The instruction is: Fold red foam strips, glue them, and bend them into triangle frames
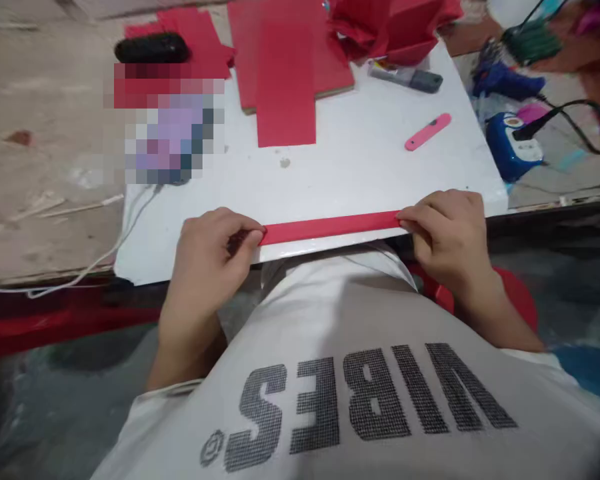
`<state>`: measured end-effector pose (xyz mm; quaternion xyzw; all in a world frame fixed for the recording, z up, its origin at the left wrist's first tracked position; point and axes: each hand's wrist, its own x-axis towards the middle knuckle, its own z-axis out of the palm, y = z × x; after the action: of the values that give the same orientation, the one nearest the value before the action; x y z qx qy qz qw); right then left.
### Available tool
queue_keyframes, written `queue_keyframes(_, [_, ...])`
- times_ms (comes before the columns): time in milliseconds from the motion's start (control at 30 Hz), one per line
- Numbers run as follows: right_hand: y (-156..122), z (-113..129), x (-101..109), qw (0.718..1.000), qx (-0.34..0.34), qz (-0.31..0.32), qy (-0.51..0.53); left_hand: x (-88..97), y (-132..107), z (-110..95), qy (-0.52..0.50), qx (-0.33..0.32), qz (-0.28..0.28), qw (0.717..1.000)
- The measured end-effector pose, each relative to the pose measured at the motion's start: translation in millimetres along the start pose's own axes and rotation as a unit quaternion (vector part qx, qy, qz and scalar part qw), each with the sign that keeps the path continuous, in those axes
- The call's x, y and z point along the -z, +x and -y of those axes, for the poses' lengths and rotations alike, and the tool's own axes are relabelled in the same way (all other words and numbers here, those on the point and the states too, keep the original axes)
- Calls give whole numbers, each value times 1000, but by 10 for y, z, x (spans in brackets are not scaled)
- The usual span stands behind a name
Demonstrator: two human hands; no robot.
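A narrow red strip (330, 227), which looks like folded paper, lies along the near edge of a white board (350, 177). My left hand (213, 257) pinches its left end between thumb and fingers. At the other end, my right hand (447, 233) grips the strip the same way, its thumb partly hidden. Between the two hands the strip is straight and slants slightly upward to the right. Beyond it, a flat red sheet (286, 93) rests partly on a thicker red-covered slab (330, 73).
A pink cutter-like tool (428, 132) and a grey-capped tube (405, 76) lie at the right. Farther right are a blue power socket (515, 147) and a blue glue gun (510, 81). A black case (153, 48) sits back left, near a blurred object (173, 140) with a white cable (125, 237).
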<state>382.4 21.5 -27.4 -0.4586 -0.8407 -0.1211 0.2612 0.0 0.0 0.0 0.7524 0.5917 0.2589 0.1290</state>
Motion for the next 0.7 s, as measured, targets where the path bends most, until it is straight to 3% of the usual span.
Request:
queue_keyframes(133, [13, -24, 6, 999, -11, 34, -1, -39, 3, 62, 17, -33, -38, 999])
queue_keyframes(267, [12, -35, 53, 998, -11, 57, 6, -129, -58, 43, 70, -169, -83, 980])
queue_keyframes(367, [23, -7, 98, 998, 21, 48, 21, -208, -114, -45, 88, -227, -58, 968])
queue_keyframes(500, [63, 125, 122, 996, 72, 48, 24, -333, -137, -191, 96, -257, -24, 961])
queue_keyframes(700, [104, 333, 73, 997, 69, 28, -12, -549, -21, -353, 106, -288, -23, 952])
